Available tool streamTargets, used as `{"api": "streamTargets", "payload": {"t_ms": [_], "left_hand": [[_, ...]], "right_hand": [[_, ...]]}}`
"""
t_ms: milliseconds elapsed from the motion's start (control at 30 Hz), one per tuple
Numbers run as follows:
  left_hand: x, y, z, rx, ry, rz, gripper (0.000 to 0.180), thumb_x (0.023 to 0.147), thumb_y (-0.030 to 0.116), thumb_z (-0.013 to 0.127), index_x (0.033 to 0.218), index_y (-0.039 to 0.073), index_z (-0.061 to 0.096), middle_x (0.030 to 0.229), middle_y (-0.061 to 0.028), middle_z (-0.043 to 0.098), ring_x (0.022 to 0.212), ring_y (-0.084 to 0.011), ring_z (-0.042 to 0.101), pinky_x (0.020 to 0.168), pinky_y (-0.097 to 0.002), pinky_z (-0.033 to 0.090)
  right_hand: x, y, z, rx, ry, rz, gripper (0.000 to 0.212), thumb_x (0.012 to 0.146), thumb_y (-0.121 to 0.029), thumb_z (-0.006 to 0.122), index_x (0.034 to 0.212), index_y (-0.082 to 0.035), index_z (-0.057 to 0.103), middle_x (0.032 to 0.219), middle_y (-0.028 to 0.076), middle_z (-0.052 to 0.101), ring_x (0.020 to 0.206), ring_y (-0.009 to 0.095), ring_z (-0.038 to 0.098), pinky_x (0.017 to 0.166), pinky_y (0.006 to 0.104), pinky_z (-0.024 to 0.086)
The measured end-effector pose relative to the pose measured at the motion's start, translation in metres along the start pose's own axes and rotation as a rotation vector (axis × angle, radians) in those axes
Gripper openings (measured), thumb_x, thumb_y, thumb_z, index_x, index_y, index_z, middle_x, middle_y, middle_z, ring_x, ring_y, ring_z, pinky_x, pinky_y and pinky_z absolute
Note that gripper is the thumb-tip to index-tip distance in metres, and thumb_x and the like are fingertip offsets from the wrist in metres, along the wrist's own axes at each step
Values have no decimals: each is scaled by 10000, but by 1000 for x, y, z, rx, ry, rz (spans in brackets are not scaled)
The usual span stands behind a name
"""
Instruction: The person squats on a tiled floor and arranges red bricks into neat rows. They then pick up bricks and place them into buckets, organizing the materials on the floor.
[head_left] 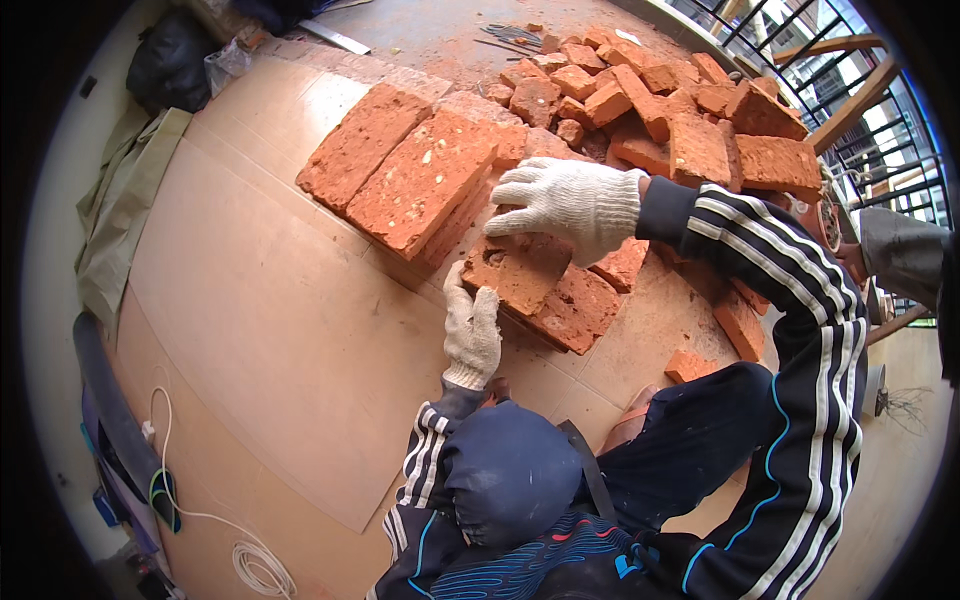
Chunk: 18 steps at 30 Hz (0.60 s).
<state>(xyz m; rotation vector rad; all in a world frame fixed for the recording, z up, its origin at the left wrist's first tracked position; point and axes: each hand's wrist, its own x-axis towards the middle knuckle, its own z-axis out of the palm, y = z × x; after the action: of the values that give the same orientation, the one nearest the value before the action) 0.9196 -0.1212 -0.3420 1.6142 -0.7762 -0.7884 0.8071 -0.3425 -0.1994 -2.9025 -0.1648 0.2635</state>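
Lying along the wall on the far left, a long dark roll (125,400) is sharing that edge with a crumpled tan sheet (130,215), while a black bag (172,60) is sitting beyond them. A white cable (262,570) is looping across the floor. Smooth brown sheeting (270,300) is covering the ground in the middle, and two orange-red blocks (365,145) are lying side by side atop a low stack. Just right of that, I'm watching the person's left hand (472,335), in a white knit glove, gripping the near left corner of a brick (515,275). The right hand (570,205), gloved alike, is clasping that brick from above, its fingers bending over the far side. The brick is sitting right over a lower brick (580,312); whether the two are touching, I'm not able to tell. Farther right, a broken chunk (690,365) is resting near the person's knee, and behind it a heap of loose bricks (650,110) is sprawling toward a black railing (880,120).
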Motion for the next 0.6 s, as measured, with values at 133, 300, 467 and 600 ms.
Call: {"api": "streamTargets", "payload": {"t_ms": [133,300,467,600], "left_hand": [[-6,-10,22,-53,-33,22,577,1055,277,452,1544,4,311,1410,-191,531,1262,-284,536,1064,-358,417],[-20,-36,-32,-211,31,-100,578,1071,323,428,1583,100,279,1575,-165,352,1445,-288,362,1171,-420,328],[-68,-6,-94,-474,147,-480,690,1027,554,424,1560,131,309,1603,-163,322,1481,-321,315,1181,-456,317],[-133,35,-134,-486,-209,-329,876,957,710,439,1570,104,284,1592,-167,321,1457,-329,348,1171,-469,336]], "right_hand": [[-41,9,27,-22,197,33,811,600,-182,848,1361,-154,571,1383,135,520,1325,335,482,1109,461,407],[-123,26,42,-199,451,350,687,680,-158,790,1336,-116,590,1369,174,533,1295,354,506,1084,466,416],[-273,77,38,-497,288,857,791,622,-75,766,1379,-125,542,1421,169,498,1343,375,467,1128,480,394],[-332,114,-15,-568,-57,1221,986,595,-92,809,1500,-154,423,1496,154,435,1405,350,396,1154,443,357]]}}
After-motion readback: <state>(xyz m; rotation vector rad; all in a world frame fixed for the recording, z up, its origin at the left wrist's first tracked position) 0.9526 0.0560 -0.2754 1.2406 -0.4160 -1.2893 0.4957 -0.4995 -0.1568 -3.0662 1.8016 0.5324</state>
